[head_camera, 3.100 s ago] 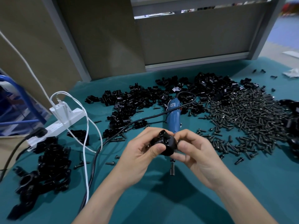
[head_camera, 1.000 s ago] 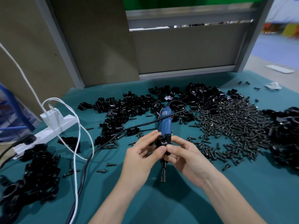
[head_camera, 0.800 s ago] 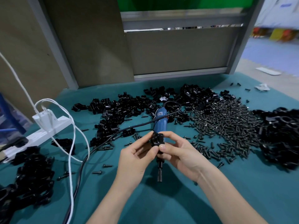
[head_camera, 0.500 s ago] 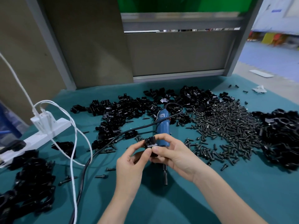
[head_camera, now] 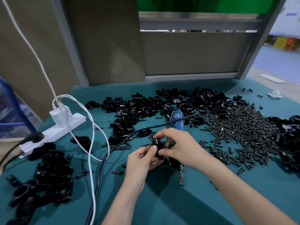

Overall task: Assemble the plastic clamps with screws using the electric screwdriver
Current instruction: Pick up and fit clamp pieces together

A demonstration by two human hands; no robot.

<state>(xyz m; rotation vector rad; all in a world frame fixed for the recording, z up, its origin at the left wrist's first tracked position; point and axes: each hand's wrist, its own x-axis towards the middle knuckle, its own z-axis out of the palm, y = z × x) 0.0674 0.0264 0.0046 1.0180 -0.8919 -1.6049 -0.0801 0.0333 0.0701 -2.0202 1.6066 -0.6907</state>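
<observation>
- The left hand [head_camera: 142,159] pinches a small black plastic clamp [head_camera: 158,149] from its near-left side, with the thumb on top and the fingers curled beneath.
- The right hand [head_camera: 181,146] closes on the same clamp from the right, with the fingertips bent over its top and side. Whether a screw sits under them cannot be told.
- The clamp is held between the two hands, above the teal table cover [head_camera: 186,208].
- The electric screwdriver [head_camera: 178,120] lies on the cover under the right hand. Its blue body runs away beyond the knuckles, and its metal bit end sticks out on the near side of that hand.
- Its black cord [head_camera: 129,137] curves off beyond the left hand and then toward the person.
- A wide heap of dark screws [head_camera: 243,130] spreads to the right of the right hand, with a few strays just beside it.
- Loose black clamp parts [head_camera: 138,109] are heaped beyond both hands.
- More black clamp pieces [head_camera: 47,172] are piled well to the left of the left hand.
- A white power strip [head_camera: 53,132] with white cables [head_camera: 92,127] sits far left of the left hand.
</observation>
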